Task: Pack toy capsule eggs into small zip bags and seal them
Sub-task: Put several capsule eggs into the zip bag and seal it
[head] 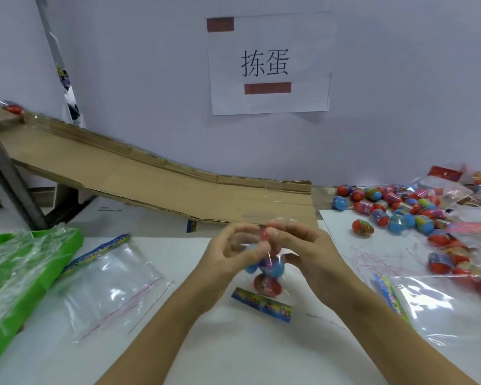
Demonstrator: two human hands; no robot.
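Holding the small zip bag (264, 262) above the white table (247, 348), I have both hands at its mouth. The left hand (231, 257) and the right hand (303, 254) each pinch the upper edge of the clear film between thumb and fingertips, with the fingers curled (motion blur hides the exact contact points). The bag hangs below the hands, its bottom close to the table, and carries several capsule eggs (267, 284): blue ones above, a red one at the bottom. A printed card strip (261, 302) lies flat on the table just beneath the bag.

Handling notes, as judgement:
- The film looks thin, soft and slippery. It will crease rather than resist, so I hold it at the zip rail, where it is stiffest.
- The eggs appear to be light, hard shells. They will roll and shift inside the bag, so I keep the mouth uppermost.
- Sealing calls for pinching the rail at one end and running along to the other.

Loose eggs (395, 215) lie in a pile at the right, well apart from the hands. An empty zip bag (109, 284) lies flat to the left, beside a green tray (67, 243) holding more film. A cardboard ramp (150, 182) slopes along the wall behind.
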